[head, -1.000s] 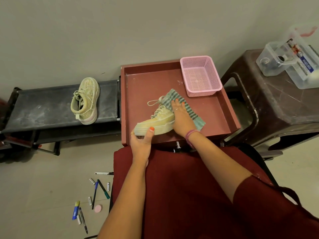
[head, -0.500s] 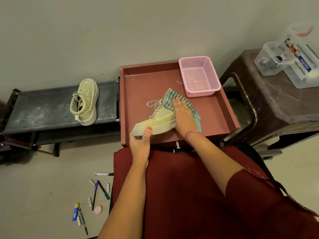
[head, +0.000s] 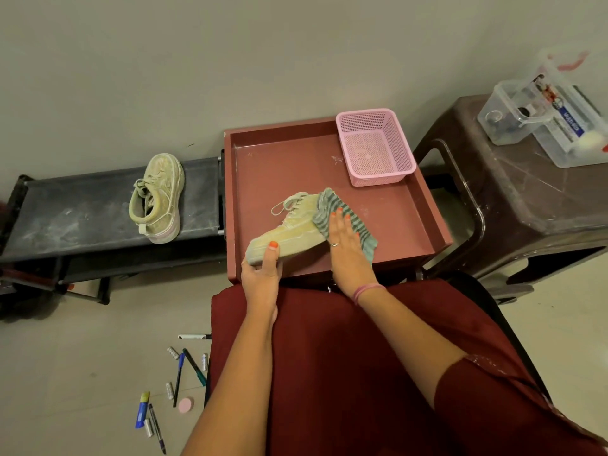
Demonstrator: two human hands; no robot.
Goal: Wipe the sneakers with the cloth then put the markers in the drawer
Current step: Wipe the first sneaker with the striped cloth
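Red tray: a shallow red-brown square drawer tray [head: 424,205] lies in front of me, holding the work.
Sneaker in hand: a pale yellow-green lace-up sneaker [head: 289,235] lies on its side in the tray, toe toward me, laces loose.
Left hand: my left hand [head: 261,274] grips the toe of this sneaker, thumb on top, fingers curled under the sole.
Cloth: a green-and-grey striped cloth [head: 329,209] is draped over the heel end of the sneaker and trails onto the tray floor.
Right hand: my right hand [head: 345,245] lies flat on the cloth, fingers straight, pressing it against the sneaker; nothing is pinched.
Second sneaker: a matching pale sneaker [head: 158,199] rests on a dusty black low rack [head: 65,212] to the left, well apart from the tray.
Basket: a pink plastic mesh basket [head: 375,148] sits in the far right corner of the tray.
Markers: several markers and pens [head: 179,373] lie scattered on the floor at lower left, beside my lap.
Side stool: a brown plastic stool [head: 526,199] to the right carries clear plastic boxes [head: 513,116].
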